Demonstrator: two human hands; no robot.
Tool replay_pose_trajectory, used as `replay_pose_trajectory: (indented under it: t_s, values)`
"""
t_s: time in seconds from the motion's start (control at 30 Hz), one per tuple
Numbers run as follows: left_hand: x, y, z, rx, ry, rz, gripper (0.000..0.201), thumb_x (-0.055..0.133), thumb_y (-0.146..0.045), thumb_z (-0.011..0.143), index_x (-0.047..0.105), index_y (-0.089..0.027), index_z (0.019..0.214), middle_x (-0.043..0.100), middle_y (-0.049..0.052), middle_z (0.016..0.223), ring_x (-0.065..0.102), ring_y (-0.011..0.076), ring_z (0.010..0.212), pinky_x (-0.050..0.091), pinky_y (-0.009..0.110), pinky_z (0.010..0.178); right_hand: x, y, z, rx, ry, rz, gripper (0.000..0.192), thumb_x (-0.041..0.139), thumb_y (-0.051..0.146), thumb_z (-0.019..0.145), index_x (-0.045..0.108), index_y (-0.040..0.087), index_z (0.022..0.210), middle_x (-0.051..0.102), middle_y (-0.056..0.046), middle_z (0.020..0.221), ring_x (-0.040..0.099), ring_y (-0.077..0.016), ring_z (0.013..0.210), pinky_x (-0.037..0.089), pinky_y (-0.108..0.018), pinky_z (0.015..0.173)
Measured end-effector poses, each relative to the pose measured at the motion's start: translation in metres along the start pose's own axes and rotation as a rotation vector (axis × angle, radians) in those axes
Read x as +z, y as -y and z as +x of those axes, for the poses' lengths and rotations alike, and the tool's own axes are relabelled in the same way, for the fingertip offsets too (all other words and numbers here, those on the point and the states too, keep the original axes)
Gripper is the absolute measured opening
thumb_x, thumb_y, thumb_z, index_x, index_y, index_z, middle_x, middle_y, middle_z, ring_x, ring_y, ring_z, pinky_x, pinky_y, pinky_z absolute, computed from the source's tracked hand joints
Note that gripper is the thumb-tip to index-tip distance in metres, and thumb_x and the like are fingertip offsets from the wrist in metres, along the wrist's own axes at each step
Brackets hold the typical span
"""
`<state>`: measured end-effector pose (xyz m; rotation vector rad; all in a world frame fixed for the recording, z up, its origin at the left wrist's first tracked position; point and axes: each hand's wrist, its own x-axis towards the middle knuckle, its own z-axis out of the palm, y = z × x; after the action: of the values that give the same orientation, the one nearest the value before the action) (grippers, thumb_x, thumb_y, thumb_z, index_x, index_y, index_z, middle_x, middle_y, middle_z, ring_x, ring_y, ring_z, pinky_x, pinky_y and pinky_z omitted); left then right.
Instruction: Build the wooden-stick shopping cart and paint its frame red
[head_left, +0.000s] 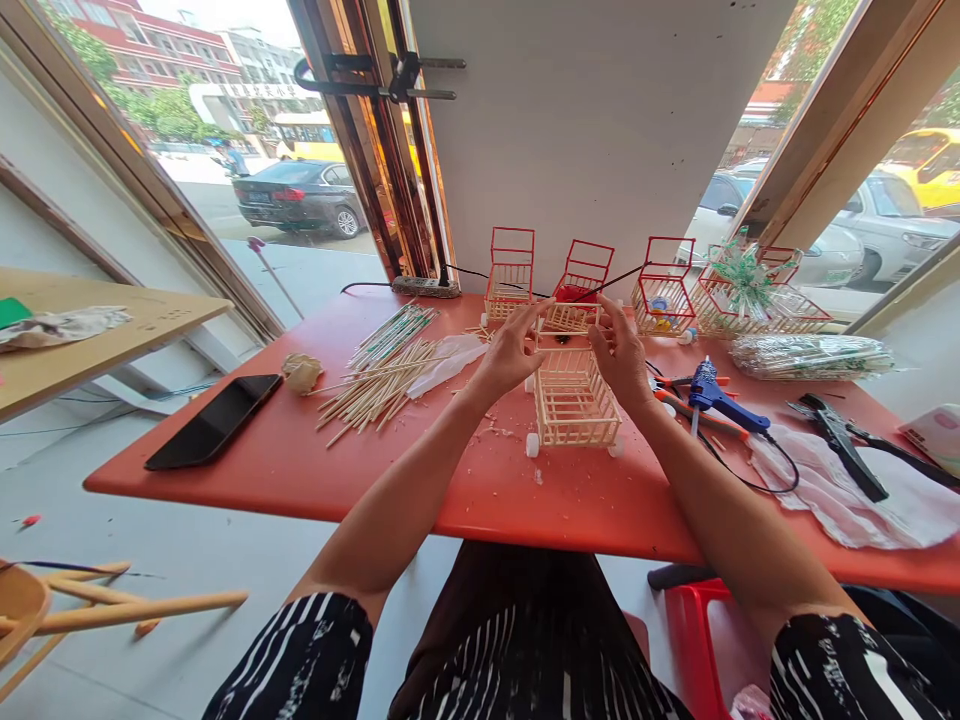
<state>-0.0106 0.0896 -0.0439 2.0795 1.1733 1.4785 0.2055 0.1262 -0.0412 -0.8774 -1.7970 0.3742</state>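
A small cart built of pale wooden sticks stands on the red table, with white wheels at its corners. My left hand and my right hand hover at its far top edge, one on each side, fingers pinched around a thin stick laid across the top. A heap of loose sticks lies to the left of my left hand. A blue glue gun rests just right of my right hand.
Three finished carts with red frames line the far edge beside a wrapped one. A black phone lies at the left, black pliers and white cloth at the right. A power strip sits by the window.
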Motion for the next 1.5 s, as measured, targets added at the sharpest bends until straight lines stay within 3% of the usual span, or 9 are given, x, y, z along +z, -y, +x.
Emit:
replay_pose_trajectory:
  t_s: [0.23,0.57,1.17,1.5]
  values:
    - [0.001,0.0,0.0,0.004,0.008,-0.013,0.099,0.058,0.002,0.073,0.042,-0.036,0.163,0.06,0.011,0.146,0.063,0.0113,0.089,0.052,0.018,0.063,0.0,0.001,0.0,0.022,0.021,0.027,0.058,0.058,0.05,0.099,0.055,0.026,0.152,0.077,-0.013,0.124,0.073,-0.023,0.087,0.061,-0.039,0.074]
    - [0.004,0.004,0.0,-0.003,-0.004,-0.036,0.101,0.058,0.002,0.072,0.04,-0.035,0.164,0.058,0.012,0.152,0.064,0.0115,0.09,0.053,0.019,0.065,0.001,-0.002,0.0,0.037,0.029,0.04,0.061,0.061,0.045,0.096,0.054,0.026,0.154,0.076,-0.012,0.121,0.071,-0.0216,0.085,0.059,-0.037,0.073]
    - [0.004,0.001,-0.001,-0.018,0.013,-0.047,0.099,0.058,0.003,0.072,0.043,-0.033,0.164,0.065,0.011,0.139,0.066,0.0124,0.091,0.053,0.019,0.068,0.002,-0.003,-0.001,0.026,0.038,0.059,0.061,0.061,0.049,0.097,0.053,0.028,0.154,0.077,-0.01,0.114,0.071,-0.0222,0.083,0.061,-0.041,0.078]
    - [0.004,-0.002,-0.001,-0.033,0.011,-0.063,0.102,0.058,0.003,0.073,0.039,-0.035,0.165,0.064,0.011,0.141,0.064,0.0108,0.089,0.054,0.018,0.068,0.004,-0.009,0.0,0.033,0.039,0.081,0.062,0.063,0.046,0.097,0.052,0.027,0.155,0.077,-0.01,0.112,0.072,-0.0223,0.08,0.063,-0.042,0.079]
